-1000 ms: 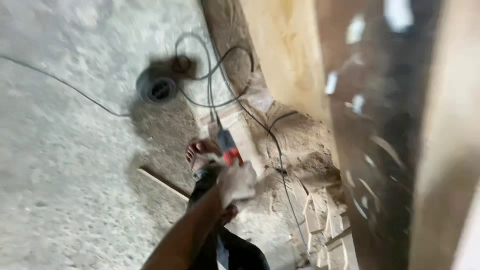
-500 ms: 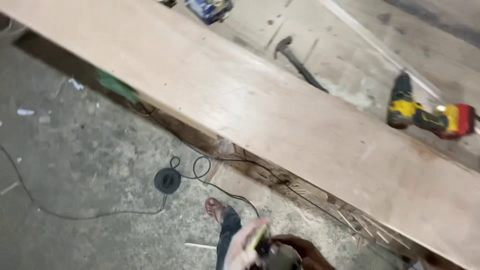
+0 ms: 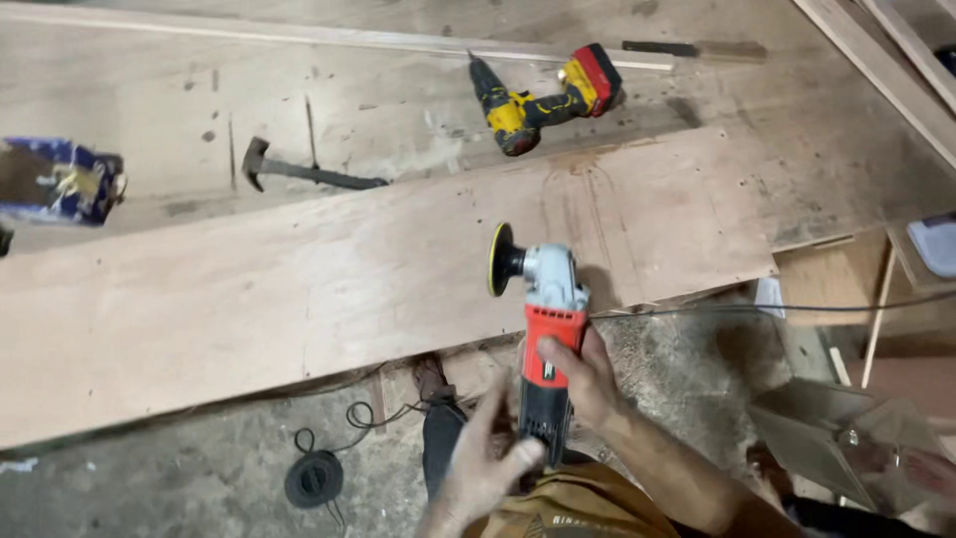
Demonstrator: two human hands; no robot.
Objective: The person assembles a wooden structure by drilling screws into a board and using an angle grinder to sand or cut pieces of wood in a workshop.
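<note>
Right hand (image 3: 583,374) wrapped around the red grinder (image 3: 543,334) body, held over the near edge of the plywood sheet (image 3: 299,289), disc facing left. Left hand (image 3: 488,463) open, fingers spread, at the grinder's rear end; looks like touching, but blurred. Far side: hammer (image 3: 299,171) left, yellow drill (image 3: 543,95) right. Cord coil (image 3: 314,478) on floor, near left.
</note>
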